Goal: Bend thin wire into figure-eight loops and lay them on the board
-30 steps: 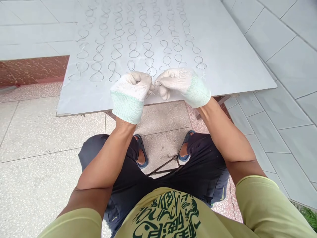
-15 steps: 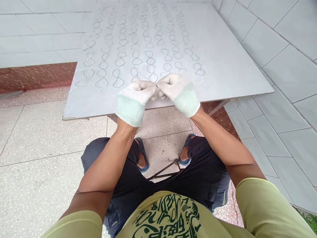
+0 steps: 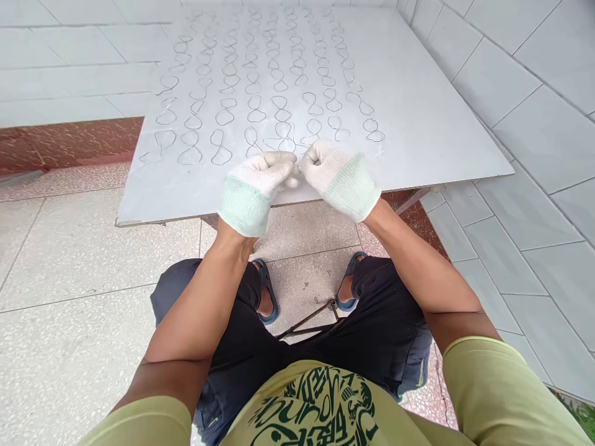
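Note:
In white knit gloves with mint cuffs, my left hand (image 3: 260, 179) and my right hand (image 3: 337, 173) meet over the table's near edge. Fingers and thumb of each are pinched together, the tips almost touching. A thin wire (image 3: 294, 131) loops up from between them, hard to separate from the wires lying behind. How its ends run inside the fingers is hidden. Just beyond my hands, thin wires bent into figure-eights, such as the twisted wire (image 3: 221, 148) left of my left hand, lie on the white tabletop (image 3: 427, 124).
Several columns of figure-eight wires stretch to the table's far side. A grey tiled wall (image 3: 525, 124) borders the right, another tiled wall (image 3: 69, 56) the back left. Below the table are speckled floor tiles (image 3: 83, 297), my slippered feet and a thin dark metal frame (image 3: 307, 322).
My right hand has shifted slightly right, opening a small gap between the fingertips. The left hand has stayed nearly in place, and more of the wire shows above the fingers.

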`<move>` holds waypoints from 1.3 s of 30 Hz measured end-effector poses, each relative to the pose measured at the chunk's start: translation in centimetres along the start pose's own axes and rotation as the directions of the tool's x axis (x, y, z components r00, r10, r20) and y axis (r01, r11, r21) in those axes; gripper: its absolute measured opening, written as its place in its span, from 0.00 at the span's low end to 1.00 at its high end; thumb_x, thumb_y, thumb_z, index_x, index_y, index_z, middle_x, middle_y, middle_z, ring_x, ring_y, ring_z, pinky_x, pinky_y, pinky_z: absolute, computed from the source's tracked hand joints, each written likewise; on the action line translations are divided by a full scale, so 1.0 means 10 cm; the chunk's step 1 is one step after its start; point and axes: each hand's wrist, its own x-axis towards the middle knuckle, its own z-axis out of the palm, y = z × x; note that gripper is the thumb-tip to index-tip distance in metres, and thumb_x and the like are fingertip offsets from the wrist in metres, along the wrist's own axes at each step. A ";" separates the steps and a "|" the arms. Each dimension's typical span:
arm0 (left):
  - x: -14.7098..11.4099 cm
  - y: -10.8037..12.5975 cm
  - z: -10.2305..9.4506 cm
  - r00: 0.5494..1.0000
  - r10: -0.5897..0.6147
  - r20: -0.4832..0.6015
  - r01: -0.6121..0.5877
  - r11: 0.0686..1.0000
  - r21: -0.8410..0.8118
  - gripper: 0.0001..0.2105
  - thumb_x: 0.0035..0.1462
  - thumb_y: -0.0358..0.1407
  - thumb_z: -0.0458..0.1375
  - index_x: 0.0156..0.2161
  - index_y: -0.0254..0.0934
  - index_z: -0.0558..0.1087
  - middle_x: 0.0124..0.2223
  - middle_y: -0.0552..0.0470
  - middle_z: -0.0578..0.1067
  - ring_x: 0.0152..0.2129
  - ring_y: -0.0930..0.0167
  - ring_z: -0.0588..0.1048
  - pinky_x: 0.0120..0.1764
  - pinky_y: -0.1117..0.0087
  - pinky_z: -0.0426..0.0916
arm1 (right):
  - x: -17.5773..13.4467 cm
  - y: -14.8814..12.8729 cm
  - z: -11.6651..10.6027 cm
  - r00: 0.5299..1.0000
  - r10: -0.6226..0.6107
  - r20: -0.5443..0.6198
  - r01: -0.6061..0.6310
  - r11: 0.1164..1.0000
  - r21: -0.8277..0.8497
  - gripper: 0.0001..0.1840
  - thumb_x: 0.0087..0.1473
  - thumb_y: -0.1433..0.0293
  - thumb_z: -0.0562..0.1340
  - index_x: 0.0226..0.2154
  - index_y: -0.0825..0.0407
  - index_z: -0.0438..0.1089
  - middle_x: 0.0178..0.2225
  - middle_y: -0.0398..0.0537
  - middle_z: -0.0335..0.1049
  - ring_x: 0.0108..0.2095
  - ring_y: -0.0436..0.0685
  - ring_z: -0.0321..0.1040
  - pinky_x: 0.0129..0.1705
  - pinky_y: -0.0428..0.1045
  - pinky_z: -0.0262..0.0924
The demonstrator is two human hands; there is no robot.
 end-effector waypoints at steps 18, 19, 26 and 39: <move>0.17 -0.02 -0.03 0.949 0.146 0.278 -0.105 0.982 -0.156 0.29 0.60 0.60 0.82 0.26 0.39 0.80 0.26 0.51 0.75 0.28 0.67 0.79 0.41 0.61 0.82 | -0.06 -0.12 -0.04 0.996 0.036 0.080 -0.058 0.956 0.287 0.23 0.82 0.59 0.69 0.32 0.45 0.70 0.32 0.45 0.81 0.41 0.61 0.82 0.44 0.54 0.70; 0.19 -0.01 -0.06 0.945 0.143 0.295 -0.104 0.984 -0.144 0.29 0.59 0.60 0.83 0.26 0.39 0.80 0.26 0.51 0.75 0.26 0.69 0.76 0.39 0.63 0.81 | -0.06 -0.13 -0.04 0.997 0.024 0.067 -0.041 0.964 0.264 0.22 0.82 0.63 0.68 0.32 0.45 0.69 0.32 0.45 0.81 0.40 0.60 0.82 0.45 0.54 0.70; 0.29 -0.03 -0.35 0.924 -0.045 0.379 0.046 0.999 0.006 0.28 0.56 0.53 0.85 0.22 0.39 0.77 0.22 0.51 0.71 0.19 0.72 0.69 0.26 0.68 0.68 | -0.11 -0.18 0.04 0.998 -0.042 0.047 0.032 0.980 0.196 0.23 0.79 0.71 0.68 0.30 0.45 0.65 0.34 0.43 0.78 0.38 0.56 0.76 0.47 0.53 0.67; 0.26 -0.02 -0.16 0.921 -0.012 0.390 0.119 0.960 -0.252 0.30 0.64 0.53 0.82 0.22 0.41 0.72 0.23 0.51 0.73 0.32 0.58 0.87 0.46 0.55 0.87 | -0.03 -0.18 0.05 0.957 0.054 0.284 -0.235 0.715 0.658 0.22 0.75 0.62 0.73 0.27 0.48 0.76 0.30 0.46 0.82 0.32 0.52 0.74 0.38 0.46 0.73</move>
